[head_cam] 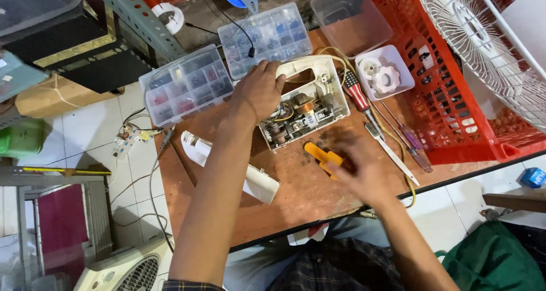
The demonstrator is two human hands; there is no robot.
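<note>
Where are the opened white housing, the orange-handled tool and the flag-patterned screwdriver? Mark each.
opened white housing (pixel 318 83), head view, upper right wall.
orange-handled tool (pixel 316 152), head view, handle.
flag-patterned screwdriver (pixel 355 90), head view, handle.

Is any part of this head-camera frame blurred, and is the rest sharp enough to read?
Head view: the right hand is smeared by motion blur over the yellow-handled tool; the left hand on the opened white casing is sharp, as are the screwdrivers. Light is even and soft, with no strong glare; straight edges bow slightly near the frame's borders.

Brown wooden table (pixel 296 197) carries opened white appliance housing (pixel 304 103), parts organizers (pixel 185 86), screwdrivers (pixel 364 100), white tray (pixel 385 72).
</note>
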